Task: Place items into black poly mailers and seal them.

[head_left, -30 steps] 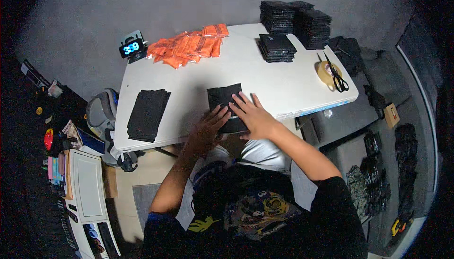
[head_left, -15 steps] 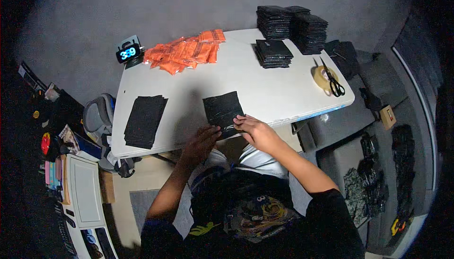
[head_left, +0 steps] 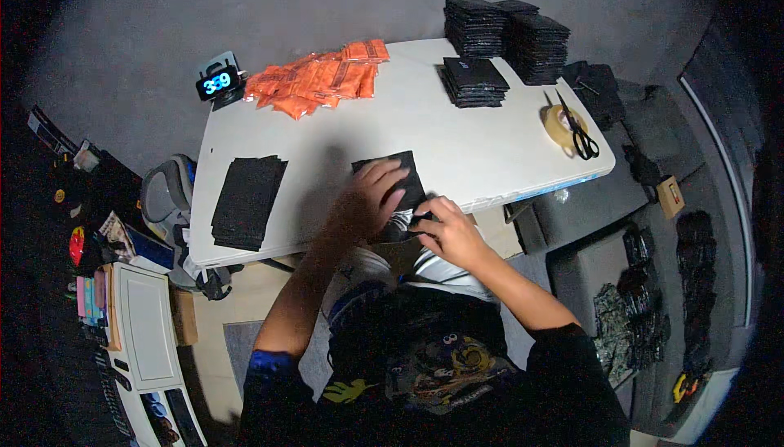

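Left hand (head_left: 374,192) slid up onto our square black plastic pouch (head_left: 413,189), fingers loosely apart; right hand (head_left: 446,228) curled at lower edge, can't tell if pinching. Pouch at white rectangular bench's (head_left: 482,153) near edge; crooked tug could crease it.

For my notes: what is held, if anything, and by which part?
The right hand apparently pinches the flat black plastic packet by its near right edge; any hold by the left hand is unclear.
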The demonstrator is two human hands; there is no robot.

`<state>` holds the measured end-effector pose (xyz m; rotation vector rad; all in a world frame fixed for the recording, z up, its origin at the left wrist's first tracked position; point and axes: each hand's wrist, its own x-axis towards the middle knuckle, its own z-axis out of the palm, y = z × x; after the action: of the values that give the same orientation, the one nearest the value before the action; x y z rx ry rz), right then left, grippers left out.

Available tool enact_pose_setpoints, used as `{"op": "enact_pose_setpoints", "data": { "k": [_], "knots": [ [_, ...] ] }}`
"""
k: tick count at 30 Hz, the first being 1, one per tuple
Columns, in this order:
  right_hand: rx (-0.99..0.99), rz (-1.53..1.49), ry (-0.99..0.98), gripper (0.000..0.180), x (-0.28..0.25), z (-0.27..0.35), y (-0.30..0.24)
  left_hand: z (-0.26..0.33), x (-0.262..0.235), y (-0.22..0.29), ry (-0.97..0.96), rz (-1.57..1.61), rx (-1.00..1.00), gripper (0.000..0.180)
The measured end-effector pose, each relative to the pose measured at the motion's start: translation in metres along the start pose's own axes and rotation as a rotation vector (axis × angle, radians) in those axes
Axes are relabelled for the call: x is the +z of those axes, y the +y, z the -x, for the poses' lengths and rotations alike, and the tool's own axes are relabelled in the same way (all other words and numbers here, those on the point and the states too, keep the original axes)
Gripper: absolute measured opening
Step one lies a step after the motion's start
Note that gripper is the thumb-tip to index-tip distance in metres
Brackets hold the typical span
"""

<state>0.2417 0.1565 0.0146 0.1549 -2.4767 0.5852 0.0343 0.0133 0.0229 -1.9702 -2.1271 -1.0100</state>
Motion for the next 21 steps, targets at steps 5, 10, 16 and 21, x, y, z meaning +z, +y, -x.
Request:
{"op": "enact_pose_setpoints", "data": {
  "k": [5, 10, 16, 21],
  "knots": [
    [-0.001, -0.009, -0.017, 0.008, 0.011, 0.012, 0.007, -0.019, 0.040, -0.035, -0.079, -0.272, -0.019, 0.059],
    [-0.006, -0.033, -0.033, 0.010, 0.011, 0.020, 0.009, -0.023, 0.046, -0.040, -0.114, -0.336, -0.004, 0.061],
    [0.005, -0.068, -0.037, 0.007, 0.006, 0.020, 0.008, -0.021, 0.043, -0.037, -0.106, -0.366, -0.025, 0.062],
    [0.001, -0.052, -0.112, 0.016, -0.005, 0.015, 0.001, -0.018, 0.029, -0.041, -0.102, -0.157, -0.068, 0.059]
  ]
}}
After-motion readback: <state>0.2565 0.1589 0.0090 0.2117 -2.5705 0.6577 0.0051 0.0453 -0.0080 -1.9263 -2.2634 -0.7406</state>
